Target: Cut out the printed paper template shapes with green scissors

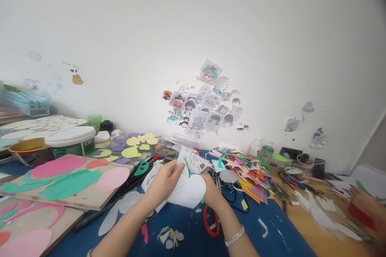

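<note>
My left hand [165, 180] is closed on a sheet of white paper [177, 196], its thumb lying on top. The sheet has faint drawn lines. A slim green stick-like tool [187, 165] with a rounded end lies across the sheet by my left thumb. My right hand [212, 190] is at the sheet's right side, its fingers hidden behind a round white paper piece [195, 187]. Just below, red scissor handles [211, 221] rest on the blue mat [120, 245]. Behind my hands is a printed paper piece [196, 160] with grey shapes.
Coloured paper scraps [251, 174] are heaped at right. Boards with cut shapes [72, 184] and a white-lidded tub [70, 140] stand left. Small cuttings [170, 237] lie in front. At far right, another person's hand [364, 204] is blurred. Pictures [205, 108] are stuck to the wall.
</note>
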### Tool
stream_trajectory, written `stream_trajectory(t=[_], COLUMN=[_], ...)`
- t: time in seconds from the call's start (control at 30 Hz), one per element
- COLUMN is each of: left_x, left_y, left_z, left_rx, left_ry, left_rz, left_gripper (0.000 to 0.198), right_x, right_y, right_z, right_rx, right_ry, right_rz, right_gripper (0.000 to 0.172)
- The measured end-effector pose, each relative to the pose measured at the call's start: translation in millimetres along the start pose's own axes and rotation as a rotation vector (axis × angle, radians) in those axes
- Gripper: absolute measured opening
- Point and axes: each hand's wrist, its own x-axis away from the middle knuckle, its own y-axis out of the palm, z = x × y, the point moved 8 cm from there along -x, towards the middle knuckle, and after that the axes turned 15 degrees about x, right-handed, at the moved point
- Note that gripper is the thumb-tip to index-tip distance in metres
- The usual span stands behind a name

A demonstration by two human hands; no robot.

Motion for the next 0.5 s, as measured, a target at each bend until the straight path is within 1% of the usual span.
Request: stream_trajectory(t=[0.27,0.4,0.5], left_x=[0.7,0.2,0.1], left_y=[2.7,4.8,5.8], left_z=[3.3,4.9,3.2], left_rx=[-0.032,-0.064,-0.093], left_ry=[0.014,0.047,0.026], left_rz=[-0.046,-0.079,-0.116], left_gripper=[0.032,0.032,0.033], right_x=[0.4,0.9,1.2], right_y=[1.2,2.5,3.9], right_z=[-7.0,-16.2,-17.9], right_rx=[-0.014,-0.1,-0.149], right_ry=[-0.02,-0.036,-0.046], right_rz=[-0.027,-0.058,-0.087], right_gripper=[0.02,0.022,0.019])
